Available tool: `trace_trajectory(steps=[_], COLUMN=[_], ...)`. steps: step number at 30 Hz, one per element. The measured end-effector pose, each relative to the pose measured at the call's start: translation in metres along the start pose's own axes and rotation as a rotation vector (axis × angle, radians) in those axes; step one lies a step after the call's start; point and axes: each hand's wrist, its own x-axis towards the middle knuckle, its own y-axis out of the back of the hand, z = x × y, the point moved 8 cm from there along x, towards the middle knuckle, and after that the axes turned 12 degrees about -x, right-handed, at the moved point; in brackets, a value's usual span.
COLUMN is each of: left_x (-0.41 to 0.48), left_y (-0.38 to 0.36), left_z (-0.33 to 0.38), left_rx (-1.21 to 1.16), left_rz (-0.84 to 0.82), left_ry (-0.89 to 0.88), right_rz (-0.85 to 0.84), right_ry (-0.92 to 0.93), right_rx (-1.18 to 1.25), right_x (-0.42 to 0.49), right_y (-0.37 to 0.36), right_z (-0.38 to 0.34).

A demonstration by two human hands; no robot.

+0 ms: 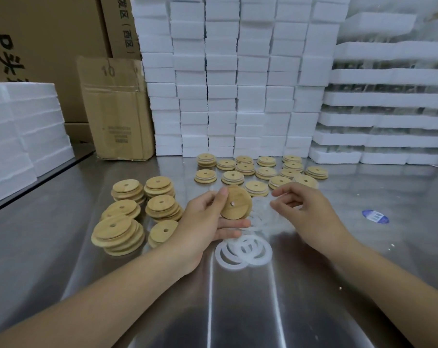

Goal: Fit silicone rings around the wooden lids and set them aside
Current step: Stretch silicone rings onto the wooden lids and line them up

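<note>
Head view: looks down on a shiny steel table (238, 310), two bare forearms reaching in from the near edge.
Left hand (205, 222): grips a round pale wooden lid (235, 203) with a small centre hole, thumb on its left rim, fingers underneath.
Lid position: raised above the table at centre, tilted, hole facing the camera.
Right hand (306, 207): hovers just right of the lid, apart from it, fingers loosely curled, thumb and forefinger close together; cannot tell whether pinching anything, only a blurred white patch beneath.
Loose rings: flat white translucent silicone rings (243, 249), overlapping on the table just near of the left hand.
Bare lids: uneven stacks of plain wooden lids (127, 214), left of the left hand.
Ringed lids: rows of wooden lids with a white band round the edge (258, 169), flat on the table, far of both hands.
Backdrop: wall of stacked white foam blocks (238, 84) at the far edge; upright brown cardboard box (115, 109) far left.
Sticker: blue oval sticker (375, 216) on the table, right of the right hand.
</note>
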Motion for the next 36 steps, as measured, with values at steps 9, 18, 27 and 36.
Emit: trace_trajectory(steps=[9, 18, 27, 36], left_x=[0.001, 0.001, 0.001, -0.005], left_y=[-0.001, -0.006, -0.013, -0.016], left_z=[-0.003, -0.004, -0.001, 0.003], left_rx=[0.011, 0.068, 0.235, 0.622], left_rz=[-0.032, -0.117, -0.249, -0.269], left_ry=[-0.001, 0.017, -0.119, -0.379], right_rz=[0.372, 0.169, 0.075, 0.043], right_ry=[0.367, 0.339, 0.171, 0.19], right_rx=[-0.323, 0.064, 0.189, 0.155], right_x=[-0.021, -0.026, -0.02, -0.02], right_y=[0.037, 0.016, -0.002, -0.006], right_z=[-0.053, -0.066, -0.04, -0.04])
